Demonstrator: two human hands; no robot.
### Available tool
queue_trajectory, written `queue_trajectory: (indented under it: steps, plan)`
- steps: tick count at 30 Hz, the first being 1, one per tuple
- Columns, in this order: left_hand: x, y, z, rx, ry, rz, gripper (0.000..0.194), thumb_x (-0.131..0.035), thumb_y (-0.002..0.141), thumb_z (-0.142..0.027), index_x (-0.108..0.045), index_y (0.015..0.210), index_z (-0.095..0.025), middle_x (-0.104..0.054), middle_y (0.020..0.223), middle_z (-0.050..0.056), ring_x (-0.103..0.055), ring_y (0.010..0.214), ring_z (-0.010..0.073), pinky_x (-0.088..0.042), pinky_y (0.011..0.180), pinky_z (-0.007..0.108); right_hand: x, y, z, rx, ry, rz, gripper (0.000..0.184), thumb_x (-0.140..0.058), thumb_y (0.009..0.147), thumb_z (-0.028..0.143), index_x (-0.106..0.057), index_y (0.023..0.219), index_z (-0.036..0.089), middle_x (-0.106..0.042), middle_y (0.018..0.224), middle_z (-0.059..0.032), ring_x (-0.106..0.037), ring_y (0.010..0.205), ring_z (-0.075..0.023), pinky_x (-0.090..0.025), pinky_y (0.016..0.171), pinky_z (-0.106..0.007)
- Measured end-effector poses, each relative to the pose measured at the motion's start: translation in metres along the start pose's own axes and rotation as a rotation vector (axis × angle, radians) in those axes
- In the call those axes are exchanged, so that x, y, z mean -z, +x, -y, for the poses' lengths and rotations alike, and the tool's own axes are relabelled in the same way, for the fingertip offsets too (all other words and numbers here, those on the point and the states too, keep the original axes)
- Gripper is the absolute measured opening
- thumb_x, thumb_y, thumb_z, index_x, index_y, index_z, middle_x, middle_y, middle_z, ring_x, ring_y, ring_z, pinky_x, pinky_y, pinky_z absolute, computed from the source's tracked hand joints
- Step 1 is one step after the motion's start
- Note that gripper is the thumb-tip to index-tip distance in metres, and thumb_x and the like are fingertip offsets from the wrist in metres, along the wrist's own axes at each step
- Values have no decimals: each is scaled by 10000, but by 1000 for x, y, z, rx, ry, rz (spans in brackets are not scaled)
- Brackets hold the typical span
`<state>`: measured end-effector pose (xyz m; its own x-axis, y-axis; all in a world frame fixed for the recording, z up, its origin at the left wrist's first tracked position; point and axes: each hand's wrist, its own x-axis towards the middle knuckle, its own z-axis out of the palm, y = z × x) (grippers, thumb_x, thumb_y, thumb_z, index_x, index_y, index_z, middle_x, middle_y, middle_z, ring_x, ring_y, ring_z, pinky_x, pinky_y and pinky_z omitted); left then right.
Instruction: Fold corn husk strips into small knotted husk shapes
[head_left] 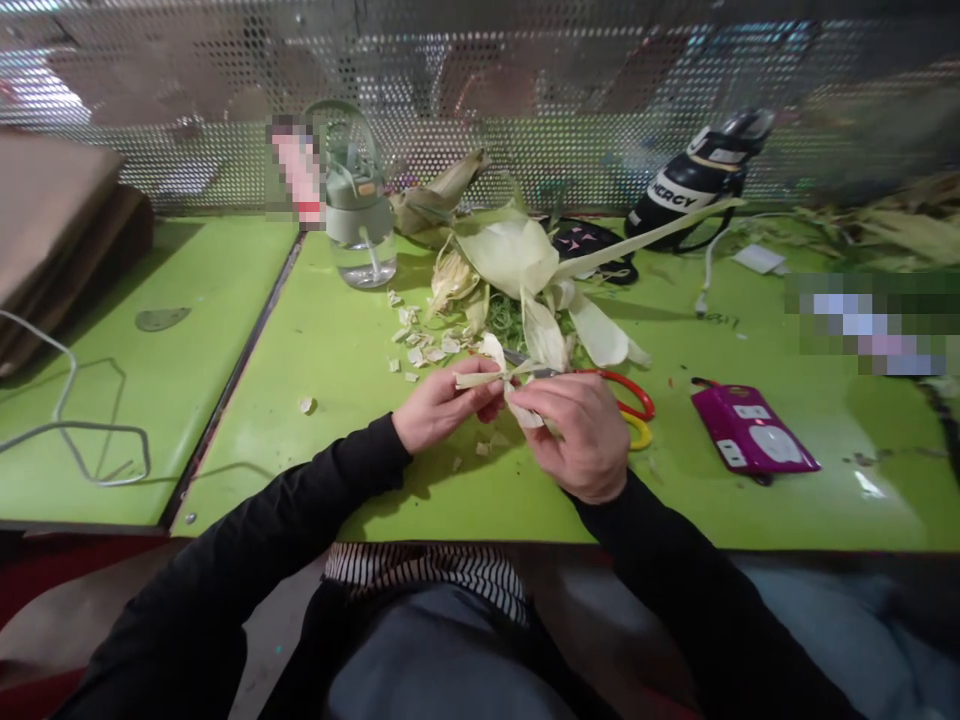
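Note:
Between both hands is a strip of pale corn husk [480, 379], knotted or crossed at its middle, with ends sticking out several ways. My left hand [444, 402] pinches its left side. My right hand [579, 425] pinches the right side, where another end of husk hangs under the fingers. Scissors [637, 395] with red and yellow handles lie on the table just beyond my right hand, their blades partly hidden. Past the hands rests a pile of large corn husks [506, 250] over thin green shreds [506, 320]. Small cut husk pieces [427, 350] are scattered beside it.
On the green table [300, 460] stand a clear bottle with a green lid [361, 215] and a leaning black bottle [686, 190]. A purple power strip [754, 430] lies to the right. Bent white wire [75, 425] and brown cardboard [60, 220] are at left. Perforated metal [225, 100] backs the table.

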<state>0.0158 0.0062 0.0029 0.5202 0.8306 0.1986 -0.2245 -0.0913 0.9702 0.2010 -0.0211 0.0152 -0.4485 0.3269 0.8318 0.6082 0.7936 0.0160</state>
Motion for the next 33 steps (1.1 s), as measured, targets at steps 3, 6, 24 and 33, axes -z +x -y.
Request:
queue_trajectory:
  steps: [3, 6, 24, 33]
  plan:
    - [-1, -1, 4, -51, 45, -39, 481, -647, 846, -616, -611, 911, -141, -566, 695, -13, -557, 606, 93, -470, 583, 235, 0, 1, 4, 25, 4, 7, 192, -594, 906, 103, -627, 1076, 186, -750, 916, -78, -686, 856, -201, -549, 753, -343]
    - [-2, -4, 6, -90, 54, -77, 483, -656, 845, -604, -629, 952, -134, -575, 711, -8, -536, 610, 91, -463, 583, 231, 1, 2, 8, 56, -8, 15, 175, -546, 927, 93, -630, 1054, 181, -753, 903, -73, -684, 852, -195, -560, 753, -335]
    - [-1, 0, -2, 76, -202, -52, 486, -729, 785, -598, -636, 959, -154, -627, 802, 9, -607, 652, 101, -509, 585, 226, -4, 1, 2, -131, -121, -46, 316, -634, 943, 308, -567, 1244, 239, -744, 1056, -65, -671, 1009, -238, -497, 879, -409]
    - [8, 1, -13, 86, -53, 68, 418, -722, 820, -528, -573, 848, -139, -602, 702, -7, -592, 611, 88, -513, 630, 248, -7, 7, -8, -183, 4, 180, 210, -464, 1030, 290, -585, 1170, 191, -721, 1070, -99, -658, 1019, -230, -507, 891, -386]
